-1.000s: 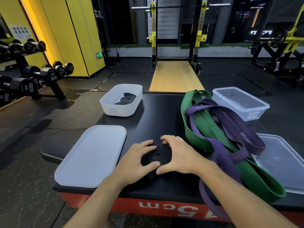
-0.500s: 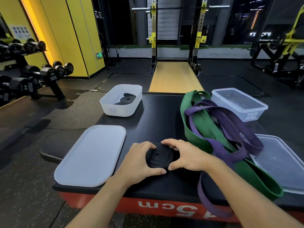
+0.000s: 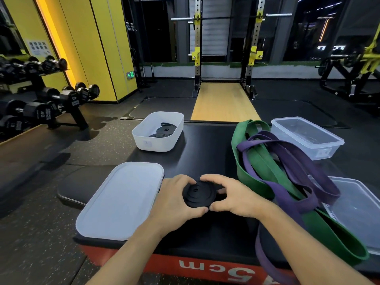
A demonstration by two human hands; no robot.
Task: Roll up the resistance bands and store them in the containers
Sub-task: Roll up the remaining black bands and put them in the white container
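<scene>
Black rubber, wound into a flat coil [image 3: 198, 194] lying face up on the padded platform [image 3: 207, 145], sits clasped between both hands — left hand [image 3: 174, 199] cupping its 9 o'clock edge, right hand [image 3: 232, 197] pinching the 3 o'clock edge. The white tub [image 3: 158, 130], already holding black coils, lies at 11 o'clock, nearer the left hand. Green band [image 3: 257, 171] and purple band [image 3: 292, 159] sprawl unrolled at 2 o'clock.

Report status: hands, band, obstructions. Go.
Left hand and right hand both clamped on rolled black band. White container ahead already holds black rolls. Path to it clear; green band and purple band unrolled at right.
</scene>
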